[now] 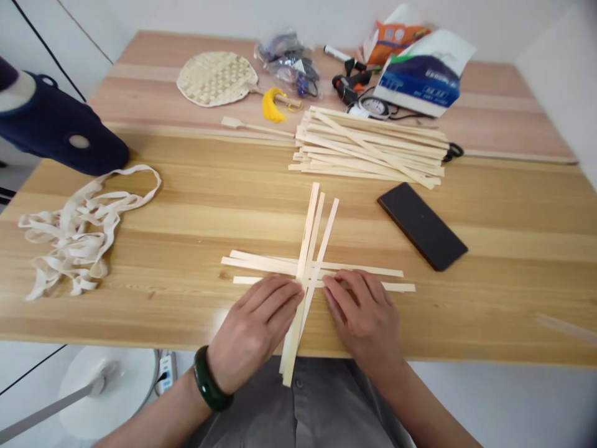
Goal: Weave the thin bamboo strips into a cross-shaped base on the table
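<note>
Several thin pale wooden strips [311, 249] lie crossed on the wooden table [186, 205] near its front edge, some running left-right, some running away from me. My left hand [256, 326] rests flat on the crossing from the left, fingers stretched out over the strips. My right hand [364, 314] presses down from the right, fingers extended on the horizontal strips. A green bangle [209, 379] circles my left wrist.
A stack of loose strips [373, 149] lies further back. A black phone [422, 225] sits to the right, a tangle of white ribbon [79, 230] to the left. At the back are a woven fan [217, 78], a glue gun [349, 84], bags and a navy object [56, 127].
</note>
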The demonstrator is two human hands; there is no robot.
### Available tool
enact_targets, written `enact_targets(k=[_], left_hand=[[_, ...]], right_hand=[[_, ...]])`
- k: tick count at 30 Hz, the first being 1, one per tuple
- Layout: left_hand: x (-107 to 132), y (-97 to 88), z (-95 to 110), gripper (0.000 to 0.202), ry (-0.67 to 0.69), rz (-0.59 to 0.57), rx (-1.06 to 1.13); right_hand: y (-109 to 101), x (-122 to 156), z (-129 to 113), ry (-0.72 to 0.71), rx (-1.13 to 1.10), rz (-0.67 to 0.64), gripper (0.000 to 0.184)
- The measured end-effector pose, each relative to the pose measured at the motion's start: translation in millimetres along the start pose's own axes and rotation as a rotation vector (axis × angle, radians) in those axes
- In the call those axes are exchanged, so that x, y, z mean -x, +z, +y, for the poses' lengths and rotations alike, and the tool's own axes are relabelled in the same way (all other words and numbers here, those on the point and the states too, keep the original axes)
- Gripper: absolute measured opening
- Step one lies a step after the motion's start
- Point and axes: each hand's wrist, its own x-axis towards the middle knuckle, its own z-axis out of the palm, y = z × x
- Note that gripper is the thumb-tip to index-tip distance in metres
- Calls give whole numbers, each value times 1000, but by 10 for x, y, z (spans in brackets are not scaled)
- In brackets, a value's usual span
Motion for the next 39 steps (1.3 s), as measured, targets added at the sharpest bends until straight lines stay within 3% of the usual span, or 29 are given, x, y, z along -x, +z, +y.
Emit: enact_targets(k=[12,22,26,31,35,39], left_hand=[[-69,130,82,24,-19,61,-7],[-100,-12,65,33,-107,122,64],[-294,-77,-71,39,-14,66,21],[-502,-18,-331,47,80,-60,10],[-467,98,-480,56,53,-155,39],[-393,155,-528,62,28,-142,80]], right_hand=[[1,33,52,-20,-5,21,14],[-64,-208,72,-11,-2,29,17],[-20,-297,55,-24,-20,29,15],[124,-238,4,19,-141,-60,43],[232,-131,-36,48,-166,-130,73],[256,-75,-21,33,-186,-148,77]])
